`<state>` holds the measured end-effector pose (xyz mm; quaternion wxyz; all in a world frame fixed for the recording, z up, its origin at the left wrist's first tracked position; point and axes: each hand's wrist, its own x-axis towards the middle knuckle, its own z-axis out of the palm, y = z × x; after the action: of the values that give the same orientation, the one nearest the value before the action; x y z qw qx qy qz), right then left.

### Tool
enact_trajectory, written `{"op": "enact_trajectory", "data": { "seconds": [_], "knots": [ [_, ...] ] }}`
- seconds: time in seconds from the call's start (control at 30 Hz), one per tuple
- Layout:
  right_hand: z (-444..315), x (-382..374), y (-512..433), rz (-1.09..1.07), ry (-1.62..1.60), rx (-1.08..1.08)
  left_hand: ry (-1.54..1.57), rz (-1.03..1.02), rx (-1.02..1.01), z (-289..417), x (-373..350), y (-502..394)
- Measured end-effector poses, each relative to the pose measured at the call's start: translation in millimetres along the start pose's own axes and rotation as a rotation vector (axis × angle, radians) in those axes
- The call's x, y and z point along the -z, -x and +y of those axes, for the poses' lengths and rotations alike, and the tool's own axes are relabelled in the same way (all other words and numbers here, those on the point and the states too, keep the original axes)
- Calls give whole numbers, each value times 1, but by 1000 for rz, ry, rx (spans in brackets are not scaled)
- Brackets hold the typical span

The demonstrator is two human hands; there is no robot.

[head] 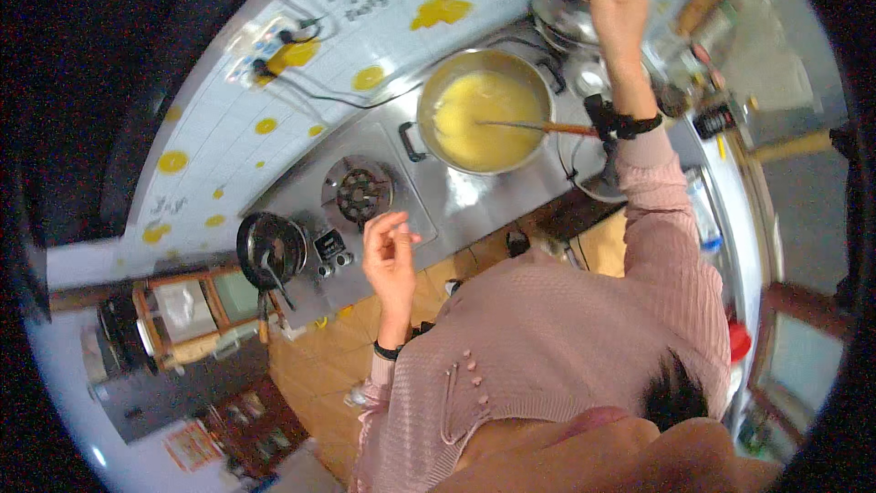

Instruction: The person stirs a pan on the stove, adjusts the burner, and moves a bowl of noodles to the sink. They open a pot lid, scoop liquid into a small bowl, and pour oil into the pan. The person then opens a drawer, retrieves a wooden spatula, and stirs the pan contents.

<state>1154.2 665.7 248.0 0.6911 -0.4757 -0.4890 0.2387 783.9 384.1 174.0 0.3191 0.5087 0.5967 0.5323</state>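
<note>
A large steel pot (424, 92) holding yellow liquid (489, 99) stands on the metal stove top before me. Across its right side lies a long utensil with a wooden handle (571, 129), its metal end in the liquid. My right hand (619, 10) is raised at the upper right, fingers loosely curled, with nothing visible in it. Behind that hand is a lidded steel pot (558, 7), partly covered; whether they touch is unclear. My left hand (389, 260) hovers near the stove's front edge, bent fingers apart and nothing in them, close to a gas burner (359, 192).
A black pan (263, 239) with a utensil in it sits at the stove's left end. From a power strip (270, 51) on the wall, a black cable (356, 104) runs behind the large pot. Jars (674, 99) and a dark container (713, 122) stand at the right.
</note>
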Motion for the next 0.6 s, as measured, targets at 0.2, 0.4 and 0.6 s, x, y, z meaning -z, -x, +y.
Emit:
{"op": "enact_trajectory", "data": {
  "seconds": [0.2,0.4,0.6],
  "knots": [
    [-1,69,100,334,-9,-52,20,-116,115,-8,2,0],
    [37,137,159,255,100,-505,21,-234,190,-6,-10,-4],
    [108,262,80,651,713,160,-68,-288,190,-4,-32,-10]
  ]
}}
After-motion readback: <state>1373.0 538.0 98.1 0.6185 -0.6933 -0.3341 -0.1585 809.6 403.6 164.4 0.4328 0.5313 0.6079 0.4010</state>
